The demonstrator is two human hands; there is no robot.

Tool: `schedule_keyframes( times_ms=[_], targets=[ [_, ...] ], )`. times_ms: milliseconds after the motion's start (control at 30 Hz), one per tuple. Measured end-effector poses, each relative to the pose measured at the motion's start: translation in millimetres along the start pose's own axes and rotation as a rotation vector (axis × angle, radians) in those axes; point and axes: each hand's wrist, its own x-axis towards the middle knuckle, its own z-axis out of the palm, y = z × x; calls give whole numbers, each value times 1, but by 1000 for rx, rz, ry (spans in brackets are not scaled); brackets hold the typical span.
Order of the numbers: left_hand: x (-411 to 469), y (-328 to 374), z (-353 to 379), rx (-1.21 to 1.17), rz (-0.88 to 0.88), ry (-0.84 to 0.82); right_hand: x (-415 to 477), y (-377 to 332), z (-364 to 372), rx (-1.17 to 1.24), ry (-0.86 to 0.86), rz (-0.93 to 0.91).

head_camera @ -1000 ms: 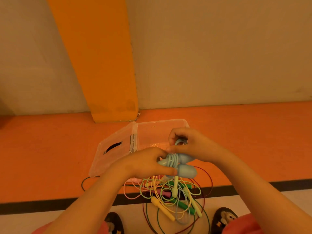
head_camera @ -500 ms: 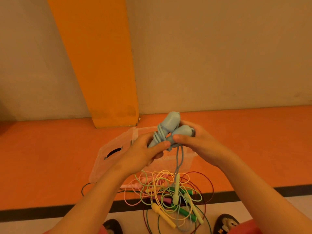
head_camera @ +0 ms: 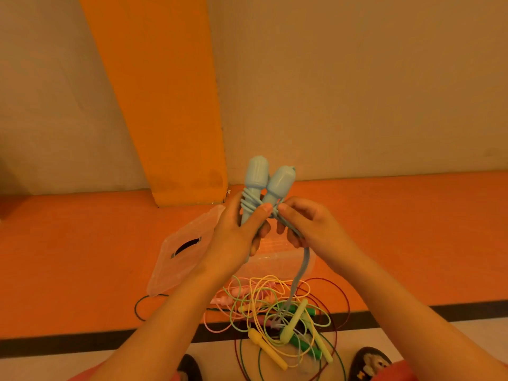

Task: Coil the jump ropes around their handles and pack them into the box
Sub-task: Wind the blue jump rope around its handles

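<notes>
Two light blue jump rope handles (head_camera: 268, 178) stand side by side, upright, with blue cord wound round their lower parts. My left hand (head_camera: 240, 232) grips the handles from the left, thumb across the coils. My right hand (head_camera: 310, 226) pinches the loose blue cord (head_camera: 303, 262), which hangs down to the floor. Below lies a tangled heap of ropes (head_camera: 277, 312) in yellow, green, pink and dark red. The clear plastic box (head_camera: 277, 264) sits open behind the heap, partly hidden by my hands.
The box's clear lid (head_camera: 187, 251) lies folded out to the left on the orange floor. An orange pillar (head_camera: 176, 111) and beige wall stand behind. A black stripe (head_camera: 55, 342) crosses the floor. My shoes (head_camera: 369, 362) show at the bottom edge.
Both hands rose with the blue handles from just above the heap to well above the box. The handles turned from lying sideways to upright, and more cord trails below.
</notes>
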Motion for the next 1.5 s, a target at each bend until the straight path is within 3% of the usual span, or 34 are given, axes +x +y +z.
schedule_keyframes(
  times_ms=[233, 333, 467, 633, 733, 833, 1000, 1100, 1267, 1500],
  targets=[
    [5, -11, -3, 39, -89, 134, -5, 11, 16, -259, -4, 36],
    [5, -23, -5, 418, 12, 162, -5, 6, 19, -233, 25, 44],
    [1, -22, -2, 626, 26, 165, -7, 2, 20, -309, 36, 56],
    [-8, -16, 12, 1221, 91, 115, -4, 8, 18, -319, 67, 183],
    [-11, -18, 18, 1353, 136, 58, -2, 13, 15, -307, 121, 245],
    [-9, -20, 16, 1220, 131, -18, -2, 15, 14, -266, 132, 255],
    [-6, -15, 8, 573, 6, -131, -3, 12, 10, -14, 112, 257],
    [-6, -9, 4, 227, -164, -108, 0, 7, 8, -17, 100, 167],
    [-7, -4, -8, -15, -367, -324, 1, 0, -1, 23, 68, 31],
    [-5, -4, -15, -314, -358, -471, 1, 4, -10, 185, -37, 25]
  ],
)
